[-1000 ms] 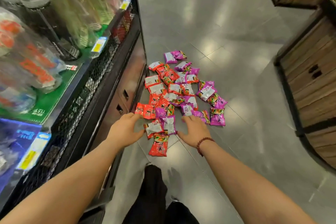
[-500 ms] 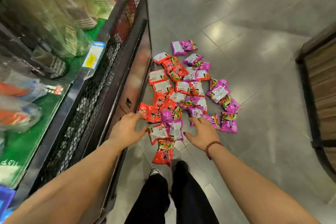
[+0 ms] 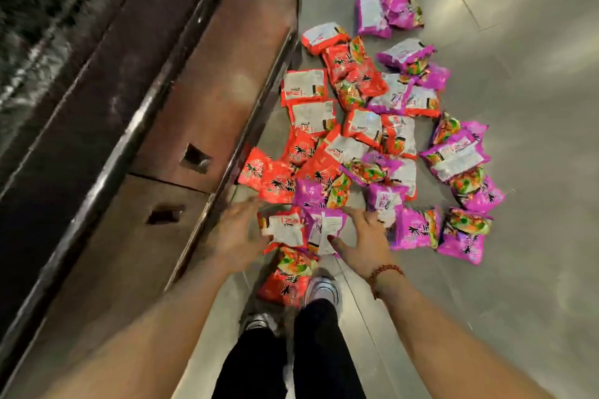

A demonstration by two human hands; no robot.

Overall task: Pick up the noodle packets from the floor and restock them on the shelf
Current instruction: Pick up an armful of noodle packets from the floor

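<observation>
Both arms reach down. Left hand [image 3: 238,233] and right hand [image 3: 363,236], fingers spread, gripping nothing, flank one red noodle packet [image 3: 285,230] and one purple noodle packet [image 3: 325,225].

Both my forearms are bare up to the wrists. Just behind my right hand [image 3: 363,238], a bracelet [image 3: 384,275] of small dark-red beads rings the wrist in a single strand. That hand's thumbnail looks reddish, though blur leaves it uncertain. My left hand [image 3: 238,236] and its wrist are bare. Nearer to me than both hands, I wear plain black trousers [image 3: 291,359] reaching down to the shoes. The right shoe [image 3: 322,288] is pale, whitish-grey with darker stripes across the top; the left shoe [image 3: 259,322] matches it.
</observation>
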